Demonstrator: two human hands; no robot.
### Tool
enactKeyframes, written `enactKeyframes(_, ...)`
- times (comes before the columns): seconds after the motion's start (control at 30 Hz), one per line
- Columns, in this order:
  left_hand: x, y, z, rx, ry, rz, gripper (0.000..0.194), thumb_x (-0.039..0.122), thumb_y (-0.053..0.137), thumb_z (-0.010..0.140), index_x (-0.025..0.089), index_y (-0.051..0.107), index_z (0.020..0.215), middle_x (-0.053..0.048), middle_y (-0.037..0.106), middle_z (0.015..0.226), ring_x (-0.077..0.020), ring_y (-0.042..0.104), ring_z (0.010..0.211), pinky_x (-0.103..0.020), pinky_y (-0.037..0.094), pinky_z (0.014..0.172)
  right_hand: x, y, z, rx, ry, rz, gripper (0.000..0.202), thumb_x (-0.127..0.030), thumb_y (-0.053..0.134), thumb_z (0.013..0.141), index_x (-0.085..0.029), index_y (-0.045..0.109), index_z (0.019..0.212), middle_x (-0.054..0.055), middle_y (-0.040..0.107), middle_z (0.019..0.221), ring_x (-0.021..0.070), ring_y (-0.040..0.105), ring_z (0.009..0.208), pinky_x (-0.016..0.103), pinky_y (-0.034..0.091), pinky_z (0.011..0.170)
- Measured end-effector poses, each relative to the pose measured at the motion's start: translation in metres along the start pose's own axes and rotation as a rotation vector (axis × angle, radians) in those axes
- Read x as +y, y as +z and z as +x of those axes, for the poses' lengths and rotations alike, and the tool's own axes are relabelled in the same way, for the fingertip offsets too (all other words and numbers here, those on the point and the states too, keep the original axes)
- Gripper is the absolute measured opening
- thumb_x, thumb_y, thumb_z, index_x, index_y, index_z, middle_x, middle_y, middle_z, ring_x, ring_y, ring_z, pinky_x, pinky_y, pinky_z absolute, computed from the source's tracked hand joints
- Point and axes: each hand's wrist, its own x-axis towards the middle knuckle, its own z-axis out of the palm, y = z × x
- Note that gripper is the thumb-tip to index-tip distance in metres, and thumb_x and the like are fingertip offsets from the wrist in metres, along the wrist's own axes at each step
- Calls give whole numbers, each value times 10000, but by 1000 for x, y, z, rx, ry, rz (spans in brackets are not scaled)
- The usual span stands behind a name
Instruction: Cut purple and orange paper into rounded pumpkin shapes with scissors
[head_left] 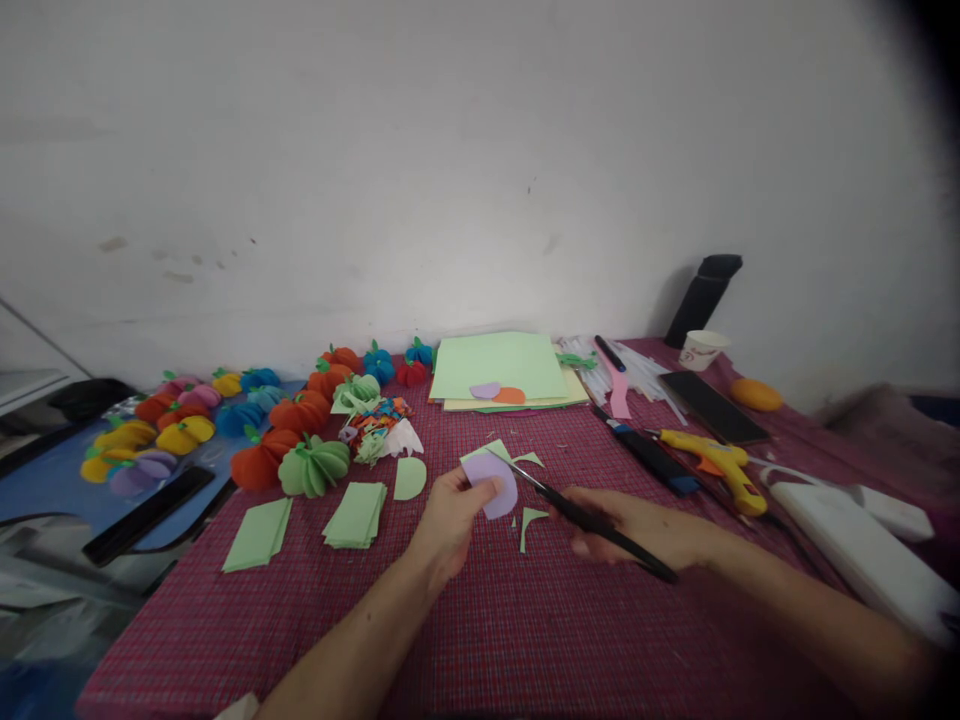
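Pinched between the thumb and fingers of my left hand point(448, 520) is a rounded purple paper piece point(496, 492), laid over a light green paper point(486, 452). My right hand point(630, 525) grips black-handled scissors point(589, 520). Their blades point left and reach the upper edge of the held papers. Green paper offcuts point(530, 520) lie on the cloth between my hands. Left of my left hand are a rounded green paper piece point(409, 478) and a stack of green paper rectangles point(355, 516). A second green stack point(257, 535) sits farther left.
Colourful paper pumpkins point(300, 412) cover the left side, near a heap of scraps point(379, 425). Large green sheets point(501, 365) lie at the back. To the right are a yellow glue gun point(712, 462), a paper cup point(703, 348), a black phone point(712, 407) and a white box point(862, 550).
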Motion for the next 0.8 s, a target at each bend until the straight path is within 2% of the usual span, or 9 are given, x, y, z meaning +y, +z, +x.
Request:
enactKeyframes(0.17, 1, -1, 0, 21, -3, -6, 259, 223, 697, 575, 117, 666, 810, -64, 664, 755, -147, 572, 678, -290, 423, 704, 0, -6, -8, -150, 13, 44, 451, -421, 533, 765, -165, 433, 1122, 27, 552, 786, 99, 496, 633, 211, 402, 565)
enactKeyframes(0.3, 3, -1, -1, 15, 12, 3, 243, 232, 699, 575, 126, 672, 792, -61, 666, 763, -144, 570, 679, -285, 421, 706, 1, -23, -32, -238, 66, 71, 460, -429, 550, 741, -157, 467, 1102, 53, 590, 788, 128, 536, 650, 243, 410, 596)
enactKeyframes(0.37, 4, -1, -1, 7, 7, 16, 248, 235, 699, 574, 123, 674, 794, -65, 666, 765, -147, 572, 676, -287, 423, 701, 3, -33, -44, -159, 36, 85, 413, -401, 585, 712, -172, 502, 1046, 46, 588, 755, 145, 542, 669, 250, 403, 605)
enactKeyframes(0.47, 4, 1, -3, 6, -3, 41, 256, 229, 703, 566, 114, 676, 794, -67, 666, 752, -151, 570, 669, -281, 425, 681, 4, -42, -49, 155, -75, 126, 349, -326, 605, 708, -213, 490, 1018, 30, 581, 764, 155, 541, 712, 260, 396, 624)
enactKeyframes(0.53, 4, 3, -4, -3, -11, 58, 255, 222, 701, 565, 112, 678, 793, -64, 667, 738, -148, 566, 662, -272, 424, 668, 0, -41, -40, 372, -146, 136, 344, -280, 600, 721, -235, 451, 1028, 31, 591, 835, 164, 545, 799, 280, 398, 700)
enactKeyframes(0.57, 5, 4, -5, -13, -18, 68, 250, 218, 698, 568, 113, 678, 794, -60, 667, 733, -144, 564, 657, -268, 424, 663, -3, -37, -33, 428, -168, 145, 368, -268, 609, 717, -239, 428, 1036, 36, 594, 888, 170, 542, 854, 292, 397, 748)
enactKeyframes(0.67, 6, 6, -7, -38, -31, 110, 235, 202, 684, 581, 119, 678, 801, -50, 668, 727, -134, 558, 640, -253, 421, 641, -16, -19, -1, 464, -246, 186, 449, -290, 665, 663, -227, 380, 1004, 37, 581, 919, 161, 549, 823, 300, 426, 719)
enactKeyframes(0.8, 7, 8, -9, -71, -21, 163, 240, 195, 670, 600, 121, 674, 828, -44, 670, 738, -126, 553, 626, -235, 415, 614, -29, 9, 38, 369, -338, 278, 521, -302, 712, 600, -216, 354, 969, -7, 531, 837, 109, 522, 695, 243, 427, 602)
